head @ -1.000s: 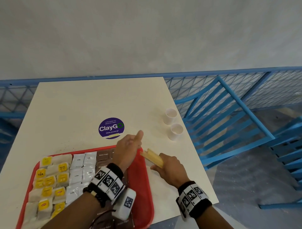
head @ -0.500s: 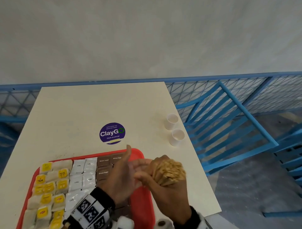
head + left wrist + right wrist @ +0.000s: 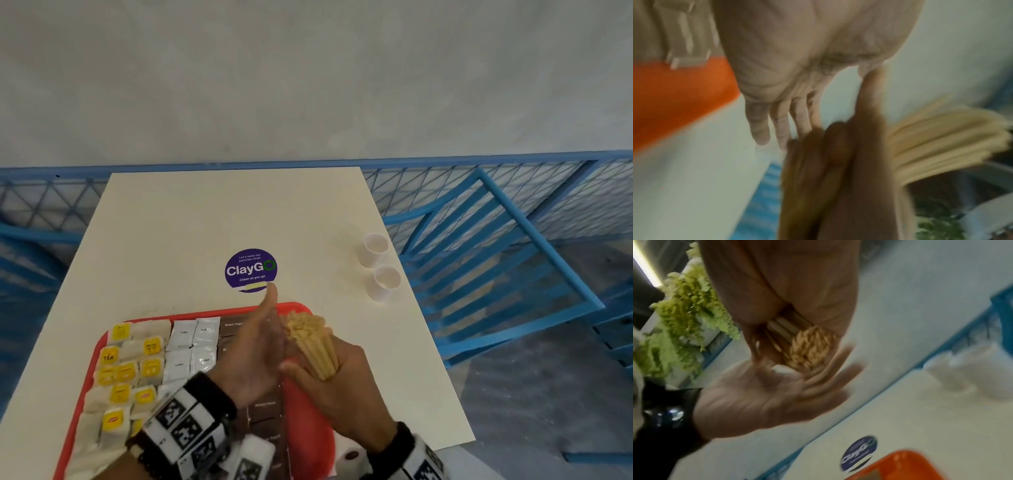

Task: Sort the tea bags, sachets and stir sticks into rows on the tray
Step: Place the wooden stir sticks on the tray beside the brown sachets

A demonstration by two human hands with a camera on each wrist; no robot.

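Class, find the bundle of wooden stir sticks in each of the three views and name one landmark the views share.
Head: bundle of stir sticks at lower centre, gripped in the right hand, beside the open left hand.
Left wrist: at the right edge, fanned out.
Right wrist: upper centre, end-on.
Shared landmark: the red tray.

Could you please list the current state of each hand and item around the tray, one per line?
right hand: grips the stir sticks in a bundle.
left hand: open, flat beside the bundle.
stir sticks: bunched, held above the tray's right side.
tray: on the table, right strip bare.
tea bags: in rows at left.
white sachets: in rows, mid-tray.
brown sachets: flat, partly hidden.
paper cups: upright, off the tray.
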